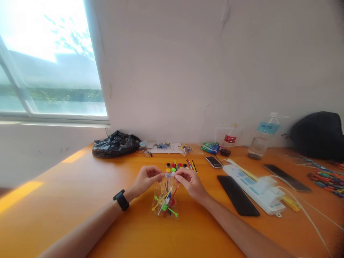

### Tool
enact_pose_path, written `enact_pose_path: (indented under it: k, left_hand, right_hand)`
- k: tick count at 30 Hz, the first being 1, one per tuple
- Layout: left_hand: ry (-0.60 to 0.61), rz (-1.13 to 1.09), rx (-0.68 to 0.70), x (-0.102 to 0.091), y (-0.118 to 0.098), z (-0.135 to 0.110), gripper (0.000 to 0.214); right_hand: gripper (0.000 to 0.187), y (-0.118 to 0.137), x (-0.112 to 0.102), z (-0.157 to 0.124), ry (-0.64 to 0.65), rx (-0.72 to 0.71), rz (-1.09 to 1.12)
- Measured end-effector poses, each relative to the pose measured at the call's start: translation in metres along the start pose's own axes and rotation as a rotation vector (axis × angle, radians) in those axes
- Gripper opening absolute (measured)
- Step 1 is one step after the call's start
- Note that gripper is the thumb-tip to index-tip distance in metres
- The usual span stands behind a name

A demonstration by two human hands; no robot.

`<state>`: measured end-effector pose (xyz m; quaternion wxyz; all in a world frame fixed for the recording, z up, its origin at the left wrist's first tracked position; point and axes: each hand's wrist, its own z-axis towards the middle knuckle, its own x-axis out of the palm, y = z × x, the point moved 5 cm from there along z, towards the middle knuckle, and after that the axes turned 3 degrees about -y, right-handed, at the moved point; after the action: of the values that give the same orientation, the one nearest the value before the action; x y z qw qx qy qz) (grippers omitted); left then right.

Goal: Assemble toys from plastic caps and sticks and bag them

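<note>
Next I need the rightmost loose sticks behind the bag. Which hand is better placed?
Probably the right hand: the sticks lie just beyond it, with the left hand farther off. Both pinch the top of the bag, so the right would have to let go first.

Bright window (61,71) left; pale wall (166,71); sun-streaked orange table (80,179).

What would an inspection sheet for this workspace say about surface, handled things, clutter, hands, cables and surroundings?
Surface: orange-brown table, sunlit patches at left.
Handled things: clear bag containing colourful arrow-shaped pieces; loose discs and sticks behind.
Clutter: black plastic bag, dark flat slab, tall bottle.
Hands: left hand and right hand pinch opposite ends of the clear bag's top.
Cables: white, trailing right from plugs on the power strip.
Surroundings: pale wall, bright window at left.
</note>
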<state>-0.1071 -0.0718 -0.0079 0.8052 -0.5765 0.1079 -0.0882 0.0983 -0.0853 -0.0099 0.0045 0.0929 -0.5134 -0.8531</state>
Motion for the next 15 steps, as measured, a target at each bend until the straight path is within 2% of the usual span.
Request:
enact_pose_path:
  k: [4,7,9,12,15]
  left_hand:
    - [-0.022,-0.074,0.023,0.004,0.004,0.0,0.031]
    - [-0.015,-0.083,0.043,0.005,0.005,0.001,0.036]
    - [0.009,-0.058,0.034,0.006,0.007,0.002,0.043]
    - [0.063,0.02,0.011,0.007,0.008,0.003,0.036]
    - [0.067,0.048,0.008,0.005,0.007,0.003,0.035]
  right_hand:
    - [0.028,-0.005,0.002,0.001,-0.022,0.077,0.033]
    - [0.034,-0.011,0.004,0.003,0.06,0.124,-0.002]
    - [0.035,-0.012,0.005,0.003,0.1,0.122,-0.023]
    - [0.033,-0.011,0.003,0.003,0.093,0.098,-0.053]
    - [0.03,-0.01,0.003,0.002,0.073,0.078,-0.073]
